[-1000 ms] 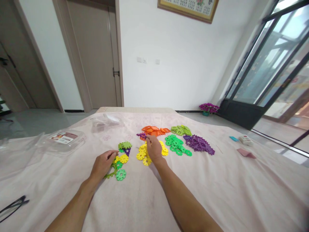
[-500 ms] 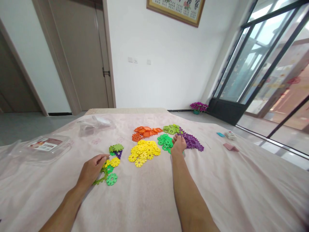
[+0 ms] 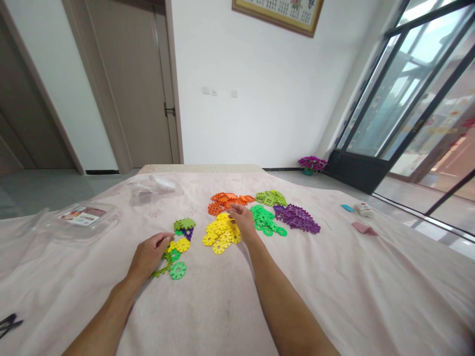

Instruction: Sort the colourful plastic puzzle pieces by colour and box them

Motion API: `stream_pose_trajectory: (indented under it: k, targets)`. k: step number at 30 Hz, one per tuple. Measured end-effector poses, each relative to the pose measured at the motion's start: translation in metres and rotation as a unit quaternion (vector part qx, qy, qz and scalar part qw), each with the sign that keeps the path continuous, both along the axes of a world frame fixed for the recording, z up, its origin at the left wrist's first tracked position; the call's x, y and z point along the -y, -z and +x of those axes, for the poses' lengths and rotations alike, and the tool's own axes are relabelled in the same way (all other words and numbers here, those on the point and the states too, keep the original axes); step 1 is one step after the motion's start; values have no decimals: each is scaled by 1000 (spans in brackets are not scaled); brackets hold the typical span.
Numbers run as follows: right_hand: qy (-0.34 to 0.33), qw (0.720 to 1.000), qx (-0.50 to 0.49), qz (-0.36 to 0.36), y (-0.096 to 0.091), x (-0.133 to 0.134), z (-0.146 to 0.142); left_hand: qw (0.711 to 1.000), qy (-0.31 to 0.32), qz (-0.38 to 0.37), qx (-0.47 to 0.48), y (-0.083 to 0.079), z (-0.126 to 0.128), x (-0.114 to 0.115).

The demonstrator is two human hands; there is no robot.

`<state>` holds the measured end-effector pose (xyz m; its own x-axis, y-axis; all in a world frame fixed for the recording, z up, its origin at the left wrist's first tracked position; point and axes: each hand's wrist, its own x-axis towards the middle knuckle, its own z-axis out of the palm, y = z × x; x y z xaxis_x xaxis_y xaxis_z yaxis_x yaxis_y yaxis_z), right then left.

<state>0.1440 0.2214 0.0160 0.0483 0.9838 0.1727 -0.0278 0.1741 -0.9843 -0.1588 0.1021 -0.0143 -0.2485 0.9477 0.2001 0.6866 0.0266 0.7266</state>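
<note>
- Cropped at the lower left edge of the frame, a slim black object (image 3: 9, 324) on pale pink cloth (image 3: 208, 306).
- Extended from the lower left, the left hand (image 3: 148, 253), fingers curled and thumb drawn in against them, at the edge of a cluster of notched plastic discs (image 3: 182, 245) in greens, yellow and purple, left of centre; impossible to tell whether pinching a piece.
- Stretched from the lower right to the centre of the frame, the right hand (image 3: 243, 222), fingers bent and close together over the upper right edge of a yellow pile (image 3: 218, 232); any piece between the fingertips too small to make out.
- Right of centre, a green pile (image 3: 265, 221) beside a purple pile (image 3: 300, 218).
- Toward the right edge, a folded pink scrap (image 3: 364, 228), a small white box (image 3: 363, 210) and a blue piece (image 3: 348, 207).
- At left, a labelled clear plastic box (image 3: 83, 222).
- Farther back at centre, an orange pile (image 3: 226, 199) and a light green pile (image 3: 271, 198).
- In the background, magenta flowers (image 3: 312, 163) at right, a brown door (image 3: 129, 89) at upper left, a framed picture (image 3: 278, 15) at top.
</note>
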Motion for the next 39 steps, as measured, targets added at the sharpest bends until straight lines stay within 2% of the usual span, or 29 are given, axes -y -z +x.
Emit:
stream_pose_trajectory:
  k: [1,3,5,8,10,12,17,20,26,30,35,39]
  targets:
    - [-46,997,67,20,2,7,-13,1000,-1,3,-1,-1,1,0]
    - [-120,972,193,64,5,23,-36,1000,-2,7,0,-4,2,1]
    - [-155,930,312,119,3,39,-53,1000,-3,12,1,-6,3,2]
    - [-162,855,448,206,-5,63,-68,1000,-5,16,1,-6,3,2]
    - [-175,815,490,255,-10,74,-74,1000,-4,14,5,-5,2,2]
    - [-193,788,511,285,-11,82,-80,1000,-2,8,13,-5,3,2]
    - [-223,741,540,329,-2,86,-91,1000,-1,11,4,-8,4,3]
    - [-231,723,548,352,2,85,-96,1000,-4,14,2,-10,5,3]
    - [-230,729,545,343,-3,83,-95,1000,-11,13,14,-10,5,4]
    - [-220,756,526,321,-4,83,-93,999,-14,16,46,-9,5,4]
    - [-204,820,471,253,3,77,-87,994,-27,22,99,-7,4,3]
    - [-117,886,399,205,5,60,-76,993,-59,27,95,-7,3,4]
